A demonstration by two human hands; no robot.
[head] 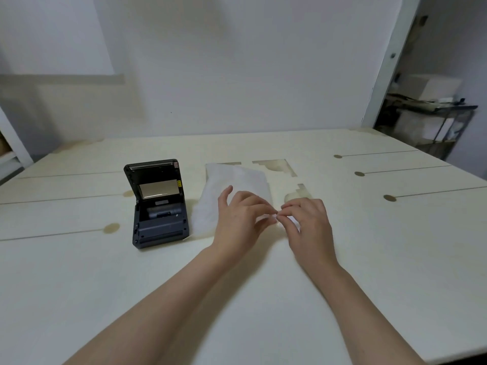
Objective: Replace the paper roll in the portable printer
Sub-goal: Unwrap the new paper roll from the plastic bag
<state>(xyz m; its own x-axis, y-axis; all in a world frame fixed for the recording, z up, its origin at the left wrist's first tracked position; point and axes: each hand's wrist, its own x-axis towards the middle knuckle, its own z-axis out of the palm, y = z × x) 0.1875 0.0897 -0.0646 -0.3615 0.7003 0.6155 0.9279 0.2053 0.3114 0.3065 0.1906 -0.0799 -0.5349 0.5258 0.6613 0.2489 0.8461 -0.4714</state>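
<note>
Two hands: the left hand [238, 216] and the right hand [307, 219] meet at the fingertips above the table [263, 299], just in front of a white bag [232, 185].
Fingers: both hands pinch something small and white between the fingertips; what it is I cannot tell.
Open room: the near half of the table is bare, and the right side also, up to its far and right edges.
Printer: the portable printer [158, 206] stands on the table, left of the bag and near it.
Printer look: dark grey, the lid raised upright, the paper bay open.
Paper roll: I cannot see clearly whether a roll lies in the bay.
</note>
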